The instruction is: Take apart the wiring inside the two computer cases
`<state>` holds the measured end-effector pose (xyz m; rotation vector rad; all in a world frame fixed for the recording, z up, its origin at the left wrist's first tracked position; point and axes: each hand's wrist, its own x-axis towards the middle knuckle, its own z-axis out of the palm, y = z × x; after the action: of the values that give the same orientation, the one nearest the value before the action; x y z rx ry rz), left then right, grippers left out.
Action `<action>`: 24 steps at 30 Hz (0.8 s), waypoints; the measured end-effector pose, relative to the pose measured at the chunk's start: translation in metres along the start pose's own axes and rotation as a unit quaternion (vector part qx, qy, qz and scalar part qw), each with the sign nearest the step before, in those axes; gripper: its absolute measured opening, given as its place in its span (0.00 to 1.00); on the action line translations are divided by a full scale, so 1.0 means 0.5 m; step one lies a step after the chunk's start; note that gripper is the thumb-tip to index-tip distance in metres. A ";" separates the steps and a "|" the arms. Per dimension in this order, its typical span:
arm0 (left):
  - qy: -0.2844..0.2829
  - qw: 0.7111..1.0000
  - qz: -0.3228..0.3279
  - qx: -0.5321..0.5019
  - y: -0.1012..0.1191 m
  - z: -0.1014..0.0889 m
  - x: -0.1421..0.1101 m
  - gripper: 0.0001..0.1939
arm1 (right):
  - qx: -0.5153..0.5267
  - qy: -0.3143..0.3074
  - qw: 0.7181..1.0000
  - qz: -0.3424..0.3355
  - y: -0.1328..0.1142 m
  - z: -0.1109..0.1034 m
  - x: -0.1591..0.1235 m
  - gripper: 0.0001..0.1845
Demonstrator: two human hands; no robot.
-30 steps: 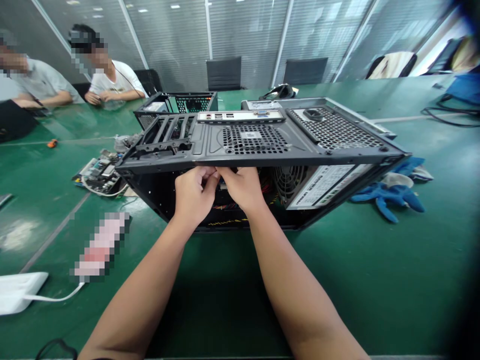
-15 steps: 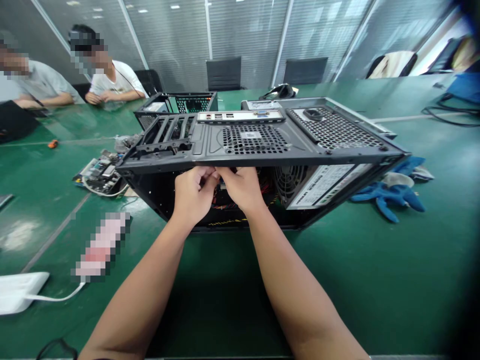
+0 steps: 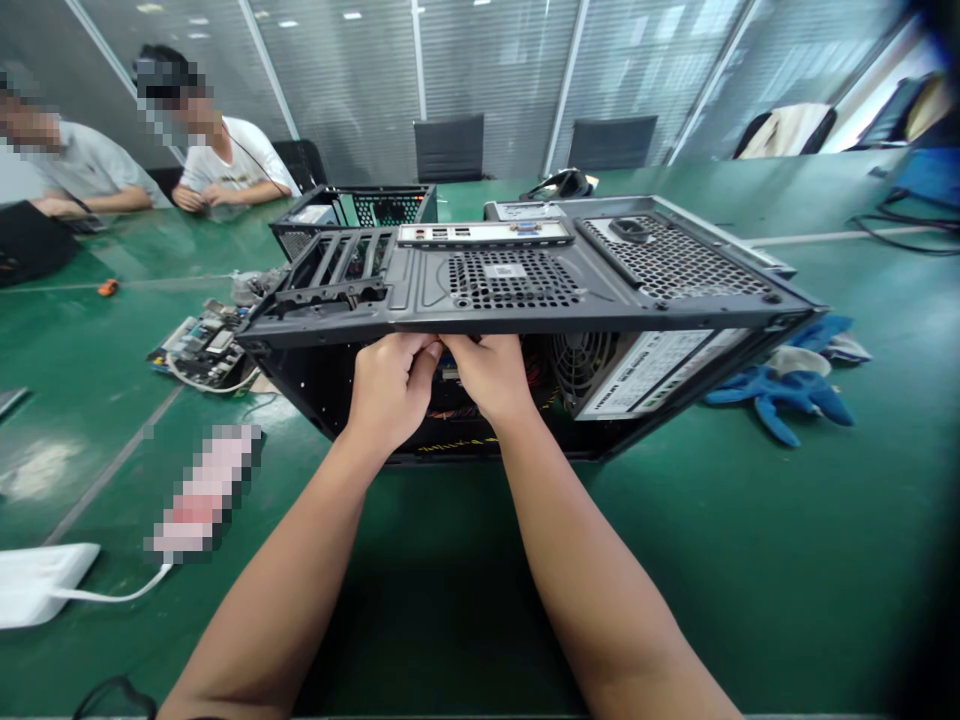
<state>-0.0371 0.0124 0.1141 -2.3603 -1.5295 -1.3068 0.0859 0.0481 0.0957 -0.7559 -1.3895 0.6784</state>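
Note:
A black computer case (image 3: 420, 290) stands on the green table with its back panel facing up and its open side toward me. Both my hands reach into that opening, just under the panel's near edge. My left hand (image 3: 394, 390) is closed, thumb and fingers pressed together. Beside it, almost touching, my right hand (image 3: 489, 375) is closed too, its fingertips hidden inside the case. Whatever they pinch cannot be made out. Right of my hands a power supply (image 3: 652, 375) with a fan and a white label sits in the case. Coloured cables (image 3: 454, 412) lie below my hands.
Blue gloves (image 3: 787, 390) lie to the right. On the left are a circuit board (image 3: 210, 345), a blurred-out phone (image 3: 206, 490) and a white power bank (image 3: 45, 585) joined by a cable. A second case (image 3: 360, 205) stands behind. Two people (image 3: 232, 165) sit at the far left.
Hardly anything differs. My hands stay at the same place inside the case, with only a slight shift of the fingers and of the whole view.

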 end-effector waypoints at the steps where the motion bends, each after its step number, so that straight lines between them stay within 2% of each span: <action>1: 0.005 1.000 -0.002 -0.001 0.000 0.001 -0.001 0.10 | 0.000 0.002 1.000 0.000 0.001 0.001 0.000 0.10; 7: 0.061 0.998 0.017 0.012 0.000 0.017 -0.009 0.05 | 0.003 0.012 1.000 0.007 -0.004 0.002 -0.001 0.07; 14: 0.099 0.995 -0.002 0.028 -0.003 0.023 -0.007 0.01 | -0.010 0.004 1.000 0.009 -0.013 -0.001 -0.001 0.08; 18: 0.104 0.994 -0.008 0.005 -0.001 0.021 -0.006 0.04 | -0.021 0.000 1.000 0.001 -0.013 -0.002 0.000 0.10; 24: 0.076 0.993 -0.065 -0.059 0.004 0.016 -0.002 0.06 | -0.005 -0.008 1.000 -0.001 -0.004 0.004 0.001 0.12</action>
<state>-0.0306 0.0139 0.1089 -2.1966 -1.6277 -1.6061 0.0841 0.0476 0.0976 -0.7582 -1.4087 0.6787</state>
